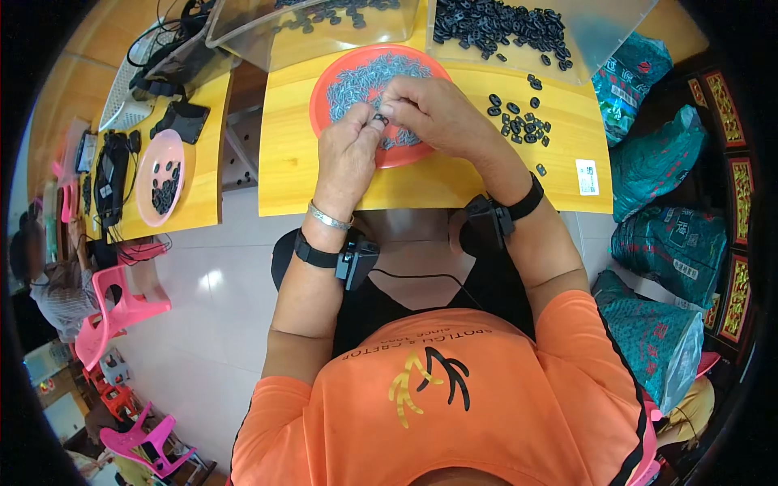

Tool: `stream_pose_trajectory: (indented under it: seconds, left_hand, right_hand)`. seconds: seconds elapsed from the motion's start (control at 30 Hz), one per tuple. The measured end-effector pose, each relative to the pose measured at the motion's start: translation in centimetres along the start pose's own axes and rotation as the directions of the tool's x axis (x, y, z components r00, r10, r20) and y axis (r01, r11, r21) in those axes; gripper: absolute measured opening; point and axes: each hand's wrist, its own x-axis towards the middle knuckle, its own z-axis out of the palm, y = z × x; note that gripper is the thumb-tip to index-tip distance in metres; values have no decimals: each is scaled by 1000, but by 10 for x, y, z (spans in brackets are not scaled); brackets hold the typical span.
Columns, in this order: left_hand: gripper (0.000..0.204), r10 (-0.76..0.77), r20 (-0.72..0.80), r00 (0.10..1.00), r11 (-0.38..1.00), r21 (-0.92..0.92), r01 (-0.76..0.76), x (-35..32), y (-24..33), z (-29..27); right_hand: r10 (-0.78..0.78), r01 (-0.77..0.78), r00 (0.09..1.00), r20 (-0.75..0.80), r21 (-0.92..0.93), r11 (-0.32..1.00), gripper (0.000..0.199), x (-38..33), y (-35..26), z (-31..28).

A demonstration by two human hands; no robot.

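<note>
Yellow counter (284,166): left grip (350,146) pinching small black piece (380,119) over red basin (317,101). Right grip (425,113) just beside it, can't tell if clenched. Grey bits (365,83) below, loose black ovals (517,127) off right. Looks like fitting step; next move probably needs steady hold, decent alignment.

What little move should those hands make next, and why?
Perhaps steady the small black piece in the left hand while the right hand fits a grey piece to it: the left fingers pinch the black one above a red bowl of grey pieces, and the right fingertips are close beside it.
</note>
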Motion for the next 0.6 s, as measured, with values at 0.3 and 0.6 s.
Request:
stream_pose_trajectory:
  seconds: [0.3, 0.6]
  left_hand:
    - [13, -26, -48, 998, 985, -171, 18, -8, 10, 6]
    - [18, -41, -18, 999, 975, -217, 36, -3, 12, 1]
  right_hand:
    - [-119, 97, 986, -116, -179, 979, 16, -1, -9, 9]
    - [-17, 21, 994, -107, 33, 999, 16, -4, -19, -3]
